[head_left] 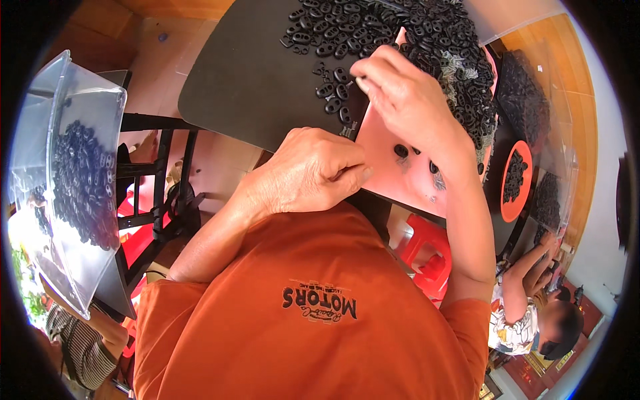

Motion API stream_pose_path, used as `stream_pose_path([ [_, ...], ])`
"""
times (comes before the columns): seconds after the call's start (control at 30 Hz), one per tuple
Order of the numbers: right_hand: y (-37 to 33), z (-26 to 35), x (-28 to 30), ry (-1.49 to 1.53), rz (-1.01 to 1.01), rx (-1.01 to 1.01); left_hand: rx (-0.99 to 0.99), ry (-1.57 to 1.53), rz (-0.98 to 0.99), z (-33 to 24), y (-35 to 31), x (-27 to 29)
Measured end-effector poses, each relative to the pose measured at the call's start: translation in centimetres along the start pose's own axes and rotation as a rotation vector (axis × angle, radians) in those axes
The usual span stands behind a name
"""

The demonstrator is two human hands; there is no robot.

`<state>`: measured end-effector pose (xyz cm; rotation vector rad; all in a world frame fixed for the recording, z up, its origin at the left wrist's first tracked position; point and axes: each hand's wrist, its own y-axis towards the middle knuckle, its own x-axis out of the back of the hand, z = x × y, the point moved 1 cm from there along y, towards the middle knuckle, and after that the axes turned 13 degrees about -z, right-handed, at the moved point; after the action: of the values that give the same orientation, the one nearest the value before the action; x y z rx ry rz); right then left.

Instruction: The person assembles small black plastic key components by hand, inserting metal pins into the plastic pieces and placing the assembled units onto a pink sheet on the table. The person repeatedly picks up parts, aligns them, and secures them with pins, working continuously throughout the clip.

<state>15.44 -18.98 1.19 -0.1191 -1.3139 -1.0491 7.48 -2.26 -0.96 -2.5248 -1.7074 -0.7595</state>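
Observation:
My left hand (313, 170) is closed over the near edge of the black table, thumb and fingers pressed together; anything between them is hidden. My right hand (410, 93) reaches over a pink sheet (387, 143), its thumb and forefinger pinched beside a few black oval two-hole plastic pieces (333, 105). What that pinch holds, if anything, is too small to make out. A large pile of the same black pieces (333, 27) spreads past my right hand. Small silvery springs (460, 70) lie among them, and some loose pieces (401, 151) rest on the pink sheet.
An orange-red dish (507, 207) of black pieces stands at the right. Clear plastic bins (87, 93) with black parts are at far left and right. Below is a red stool (427, 253). Another person (533, 313) works at lower right; a striped-shirted person (83, 340) is lower left.

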Motion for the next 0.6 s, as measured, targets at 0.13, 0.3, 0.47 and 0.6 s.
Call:
stream_pose_path([
  [0.13, -0.4, 1.0, -0.2, 0.005, 0.103, 0.007, 0.009, 0.015, 0.010, -0.1, 0.0, 0.1],
  [0.3, 0.0, 0.4, -0.2, -0.137, 0.117, -0.032, 0.010, 0.007, 0.002, -0.1, 0.0, 0.0],
  [0.47, 1.1, 2.5, -0.3, -0.100, 0.132, 0.082, 0.032, 0.019, 0.004, -0.2, -0.1, 0.1],
  [0.6, 1.7, 3.4, -0.8, -0.234, 0.199, 0.168, 0.033, 0.044, 0.016, -0.1, -0.2, 0.1],
])
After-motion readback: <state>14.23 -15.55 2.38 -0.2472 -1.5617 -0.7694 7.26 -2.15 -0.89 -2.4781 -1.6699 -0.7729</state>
